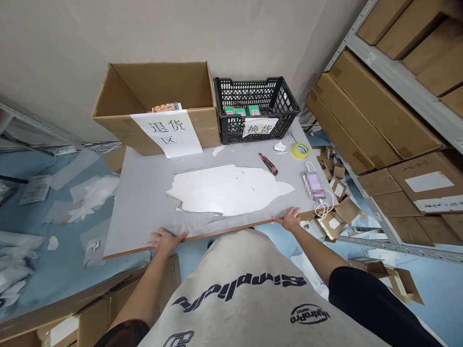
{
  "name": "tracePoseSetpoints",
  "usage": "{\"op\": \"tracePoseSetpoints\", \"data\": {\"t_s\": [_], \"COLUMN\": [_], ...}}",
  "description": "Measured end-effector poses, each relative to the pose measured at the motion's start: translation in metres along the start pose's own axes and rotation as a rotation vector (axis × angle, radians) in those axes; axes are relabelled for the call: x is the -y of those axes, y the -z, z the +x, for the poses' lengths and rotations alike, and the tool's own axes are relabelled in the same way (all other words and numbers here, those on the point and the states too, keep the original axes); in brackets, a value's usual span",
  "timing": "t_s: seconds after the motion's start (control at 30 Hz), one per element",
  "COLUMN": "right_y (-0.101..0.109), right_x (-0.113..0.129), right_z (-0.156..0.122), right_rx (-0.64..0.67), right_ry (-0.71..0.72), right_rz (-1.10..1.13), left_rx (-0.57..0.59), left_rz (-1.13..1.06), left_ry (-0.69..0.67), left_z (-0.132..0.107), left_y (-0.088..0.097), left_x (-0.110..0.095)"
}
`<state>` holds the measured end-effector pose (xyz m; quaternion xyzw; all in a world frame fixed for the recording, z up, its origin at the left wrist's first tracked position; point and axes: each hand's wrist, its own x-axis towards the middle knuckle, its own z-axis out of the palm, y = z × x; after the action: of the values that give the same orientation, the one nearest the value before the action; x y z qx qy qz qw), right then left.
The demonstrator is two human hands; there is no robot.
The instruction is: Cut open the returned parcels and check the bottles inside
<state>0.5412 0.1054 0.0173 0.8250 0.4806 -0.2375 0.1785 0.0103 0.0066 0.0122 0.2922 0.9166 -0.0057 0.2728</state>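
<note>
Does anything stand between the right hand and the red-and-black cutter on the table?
Nothing visible does: from the right hand on the edge of the table, the way to the cutter crosses only its surface and a flat white patch.

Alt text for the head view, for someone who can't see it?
A person's left hand and right hand rest on the near edge of a grey tabletop with a ragged white patch. On it lie a red-and-black cutter and yellow tape roll; behind stand an open cardboard box and a black crate holding green packages.
</note>
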Motion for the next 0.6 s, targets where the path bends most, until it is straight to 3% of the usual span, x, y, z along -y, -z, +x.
{"op": "tracePoseSetpoints", "data": {"t_s": [0.6], "right_y": [0.014], "right_x": [0.000], "right_z": [-0.014], "right_rx": [0.004], "right_ry": [0.028], "right_rz": [-0.018], "left_rx": [0.024], "left_rz": [0.027], "left_ry": [0.016], "left_z": [-0.002], "left_y": [0.000], "left_x": [-0.002]}}
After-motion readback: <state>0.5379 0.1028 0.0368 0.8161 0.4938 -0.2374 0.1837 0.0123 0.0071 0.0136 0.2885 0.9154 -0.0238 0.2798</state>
